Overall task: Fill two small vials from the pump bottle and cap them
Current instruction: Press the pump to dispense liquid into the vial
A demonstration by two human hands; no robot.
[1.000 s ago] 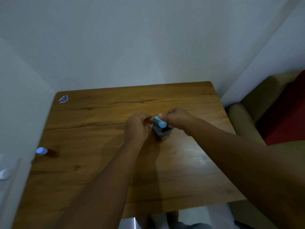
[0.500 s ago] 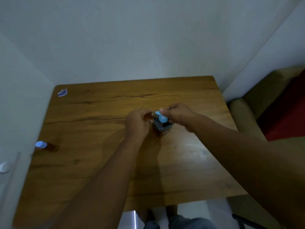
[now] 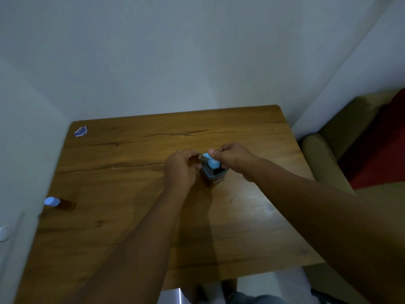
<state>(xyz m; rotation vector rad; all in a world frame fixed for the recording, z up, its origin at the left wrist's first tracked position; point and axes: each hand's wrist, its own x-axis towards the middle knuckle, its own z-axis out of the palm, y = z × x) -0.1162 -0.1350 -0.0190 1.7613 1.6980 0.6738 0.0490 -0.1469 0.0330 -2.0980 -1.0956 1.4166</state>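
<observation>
Both forearms reach in from 6 o'clock and meet mid-table. Left hand (image 3: 180, 166) is curled round a small vial (image 3: 194, 160) of amber liquid, holding it tipped toward the pump bottle (image 3: 213, 173), mouth at the spout. Right hand (image 3: 234, 160) sits on top of the bottle, fingers bent over the blue pump head (image 3: 213, 162), thumb pressed on it. Bottle stands upright just past table centre, toward 12 o'clock.

Vial mostly hidden by left fingers; can't tell fill level or whether spout touches the vial's mouth. Bottle label unreadable, dim light.

Second vial (image 3: 59, 202), amber with a pale blue cap, lies on its side at 9 o'clock by the table's left edge, well apart from the hands. Small blue-white sticker (image 3: 80, 131) at the 11 o'clock corner. Wooden table (image 3: 252, 227) with dark grain cracks, pushed into a pale wall corner. Olive armchair (image 3: 324, 154) with red cushion at 3 o'clock.
</observation>
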